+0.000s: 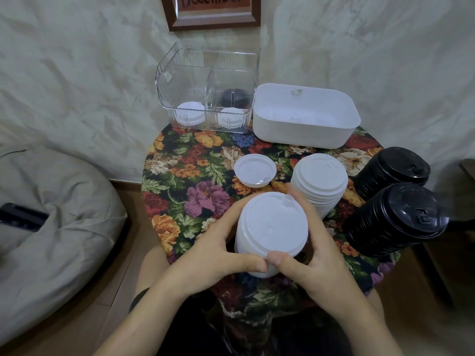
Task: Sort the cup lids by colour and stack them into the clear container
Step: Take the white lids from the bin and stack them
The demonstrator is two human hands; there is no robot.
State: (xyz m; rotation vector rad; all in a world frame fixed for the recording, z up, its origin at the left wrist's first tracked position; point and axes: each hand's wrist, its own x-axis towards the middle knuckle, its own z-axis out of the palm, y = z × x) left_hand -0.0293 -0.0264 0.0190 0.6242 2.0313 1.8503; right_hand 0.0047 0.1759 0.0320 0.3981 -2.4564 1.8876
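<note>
Both hands work at the table's near edge. Your left hand (218, 255) and right hand (318, 263) wrap a stack of white lids (272, 224), thumbs meeting on its near side and fingers curled round the sides.

Clear container (164, 73) sits at the far edge, just left of a white tub (305, 134).

Step in hand, as I read it: carry this stack to a white compartment.
- Grip low and evenly so the column doesn't shear, and keep it upright.
- Lower it straight onto the white lids (190, 113) already inside, clear of the dark lids (232, 97) in the far right cell.

Not yet sorted: second white stack (320, 176), loose upturned lid (255, 169), far black stack (393, 170) and near black stack (395, 219) toward the right edge.

Hard to read:
- Dividers blur through the ribbed walls, so the compartment count is uncertain.
- Your thumbs hide the held stack's base.
- Your arms cover the near edge.
</note>
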